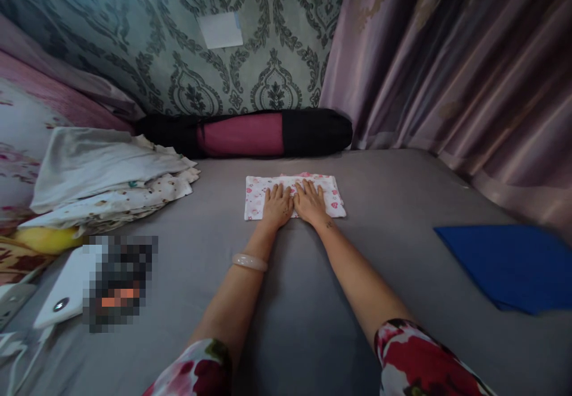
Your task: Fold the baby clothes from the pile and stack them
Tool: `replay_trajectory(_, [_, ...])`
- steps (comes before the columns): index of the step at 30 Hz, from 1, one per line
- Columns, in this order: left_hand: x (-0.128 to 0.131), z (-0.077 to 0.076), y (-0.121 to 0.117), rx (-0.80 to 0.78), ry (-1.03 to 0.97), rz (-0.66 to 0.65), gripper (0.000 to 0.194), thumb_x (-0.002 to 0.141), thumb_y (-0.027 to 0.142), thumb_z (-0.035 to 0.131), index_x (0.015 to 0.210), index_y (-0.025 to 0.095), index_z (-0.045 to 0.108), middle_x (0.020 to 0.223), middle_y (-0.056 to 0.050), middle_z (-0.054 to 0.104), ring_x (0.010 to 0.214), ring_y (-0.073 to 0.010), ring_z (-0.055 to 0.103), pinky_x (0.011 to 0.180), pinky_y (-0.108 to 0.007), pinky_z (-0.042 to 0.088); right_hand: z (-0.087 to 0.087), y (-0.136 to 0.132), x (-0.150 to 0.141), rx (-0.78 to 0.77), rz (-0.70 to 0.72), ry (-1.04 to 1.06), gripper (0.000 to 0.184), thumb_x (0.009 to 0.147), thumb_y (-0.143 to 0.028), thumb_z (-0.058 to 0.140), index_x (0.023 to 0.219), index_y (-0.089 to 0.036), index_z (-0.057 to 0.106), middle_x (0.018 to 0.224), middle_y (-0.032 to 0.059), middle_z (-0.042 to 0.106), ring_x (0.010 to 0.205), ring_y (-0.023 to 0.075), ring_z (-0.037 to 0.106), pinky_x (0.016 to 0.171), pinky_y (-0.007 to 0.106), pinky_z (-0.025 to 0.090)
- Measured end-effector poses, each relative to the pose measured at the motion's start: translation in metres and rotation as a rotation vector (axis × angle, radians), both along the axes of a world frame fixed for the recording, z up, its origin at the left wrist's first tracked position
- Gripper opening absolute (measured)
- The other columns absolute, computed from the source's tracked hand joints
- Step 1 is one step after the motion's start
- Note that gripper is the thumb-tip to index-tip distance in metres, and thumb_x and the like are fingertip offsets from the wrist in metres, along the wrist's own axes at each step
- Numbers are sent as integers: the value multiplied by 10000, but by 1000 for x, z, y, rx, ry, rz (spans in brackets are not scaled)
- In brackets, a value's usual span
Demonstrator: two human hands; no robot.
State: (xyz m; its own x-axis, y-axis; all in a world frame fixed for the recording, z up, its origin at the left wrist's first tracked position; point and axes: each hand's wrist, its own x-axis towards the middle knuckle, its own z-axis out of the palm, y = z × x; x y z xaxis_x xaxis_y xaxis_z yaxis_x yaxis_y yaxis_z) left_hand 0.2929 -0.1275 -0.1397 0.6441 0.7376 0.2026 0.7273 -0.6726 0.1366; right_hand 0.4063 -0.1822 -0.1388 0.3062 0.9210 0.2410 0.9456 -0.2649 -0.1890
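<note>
A white cloth (255, 196) with a pink and red print lies folded into a flat rectangle on the grey sheet. My left hand (277, 205) rests flat on its middle, palm down, with the fingers stretched away from me. Close beside it, my right hand (310, 202) presses on the same cloth, fingers spread and thumb near the left one. Both hands cover the central part of the print. A pale bangle (249, 262) circles my left wrist.
Folded cloths (111, 170) are piled at the left, near a white power bank (69, 289) with a cable. A blue folded cloth (509, 265) lies at the right. Along the wall stretches a black and maroon bag (241, 134). Curtains (424, 56) hang at the right.
</note>
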Motion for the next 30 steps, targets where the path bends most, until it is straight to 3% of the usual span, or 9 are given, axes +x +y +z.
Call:
replay_trajectory(8, [-16, 10, -2, -25, -103, -34, 424, 958, 322, 386, 1305, 117, 518, 1432, -156, 488, 1368, -263, 390, 1152, -438, 251, 11, 3, 0, -108, -23, 4, 512, 980, -295, 290, 1456, -142, 401, 1538, 152, 333, 1413, 301, 270, 1131, 537, 155])
replay_trajectory(15, [-52, 19, -16, -49, -151, 201, 394, 911, 274, 447, 1268, 140, 547, 1433, -160, 479, 1403, -309, 329, 1142, -485, 253, 30, 19, -17, -103, 37, 15, 504, 975, -293, 305, 1441, -128, 400, 1552, 160, 298, 1437, 282, 219, 1143, 528, 144])
replay_trajectory(23, [-72, 17, -16, -96, -204, 398, 375, 890, 237, 451, 1233, 146, 572, 1415, -156, 490, 1387, -315, 338, 1102, -471, 297, 9, 33, -30, -123, 4, 57, 563, 1001, -420, 230, 1482, -155, 353, 1582, 125, 241, 1449, 278, 183, 1146, 534, 112])
replay_trajectory(30, [-77, 28, -14, -178, -236, 563, 375, 907, 267, 426, 1232, 170, 586, 1260, -153, 583, 1160, -307, 516, 928, -409, 411, 4, 33, -30, -95, -1, 35, 558, 1000, -423, 237, 1479, -169, 363, 1576, 119, 260, 1443, 269, 198, 1147, 528, 119])
